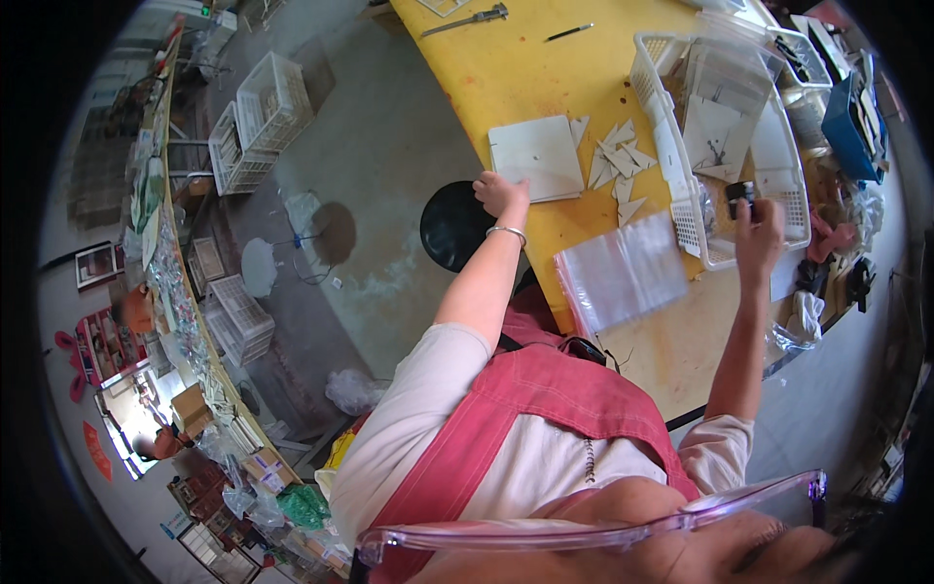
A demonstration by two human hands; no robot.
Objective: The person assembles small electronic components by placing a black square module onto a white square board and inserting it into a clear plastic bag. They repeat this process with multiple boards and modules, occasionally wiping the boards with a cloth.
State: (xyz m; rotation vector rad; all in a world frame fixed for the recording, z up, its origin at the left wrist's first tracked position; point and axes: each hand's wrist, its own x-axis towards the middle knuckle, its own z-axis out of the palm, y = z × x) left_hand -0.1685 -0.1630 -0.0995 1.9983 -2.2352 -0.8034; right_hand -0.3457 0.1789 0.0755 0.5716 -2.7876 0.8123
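My left hand (504,195) is at the near left corner of a white square board (537,156), fingers curled at its edge and thumb on top. It may be a stack; I cannot tell. My right hand (762,234) is closed around a small dark, block-like object (740,198), held over the white plastic basket (688,229). Just right of the board lie several white triangular pieces (623,156). A clear plastic zip bag (628,271) rests flat near the table's front edge. Inside the basket are clear bags (725,73) with white pieces.
The yellow-topped table (506,78) carries a caliper (467,19) and a pen (569,32) at its far side. A blue bin (854,127) stands beyond the basket. A black round stool (452,227) is left of the table; white crates (274,102) sit on the floor.
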